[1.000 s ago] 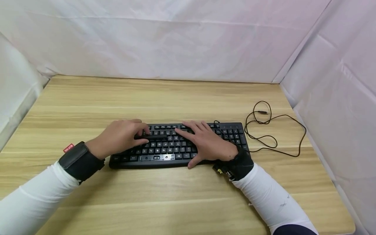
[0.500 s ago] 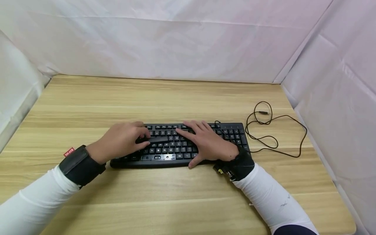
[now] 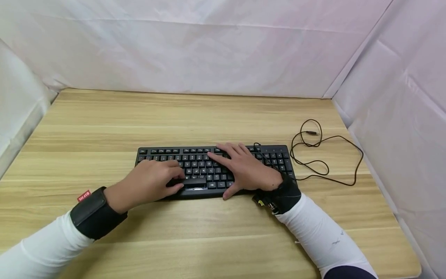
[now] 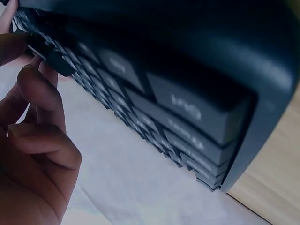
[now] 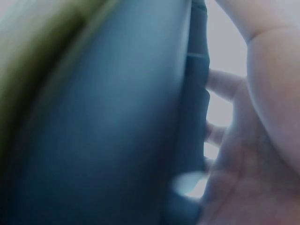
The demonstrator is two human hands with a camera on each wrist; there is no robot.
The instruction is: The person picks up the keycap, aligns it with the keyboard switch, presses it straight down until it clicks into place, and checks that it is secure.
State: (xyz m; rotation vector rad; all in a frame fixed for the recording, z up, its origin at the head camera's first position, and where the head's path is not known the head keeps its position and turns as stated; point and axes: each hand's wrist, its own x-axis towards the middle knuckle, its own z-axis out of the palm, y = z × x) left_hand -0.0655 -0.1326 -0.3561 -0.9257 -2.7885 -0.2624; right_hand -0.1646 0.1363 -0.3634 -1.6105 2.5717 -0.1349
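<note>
A black keyboard (image 3: 203,164) lies on the wooden table. My left hand (image 3: 150,180) pinches one end of a loose black space bar keycap (image 3: 195,182) between thumb and fingers, right over the space bar slot in the front row. In the left wrist view the keycap (image 4: 58,63) shows as a dark strip close against the keys, and the other fingers of that hand (image 4: 44,136) are bent. My right hand (image 3: 245,169) rests spread across the right part of the keyboard, thumb at its front edge. From the right wrist, the keyboard's edge (image 5: 112,117) is blurred.
A thin black cable (image 3: 336,181) runs over the keyboard's right part and coils on the table (image 3: 216,240) to the right, its plug (image 3: 311,133) within the loops. White cloth walls (image 3: 195,54) stand at the back and both sides.
My left hand has moved toward the front of the keyboard, carrying the space bar from over the middle rows down to its slot. The right hand stays put.
</note>
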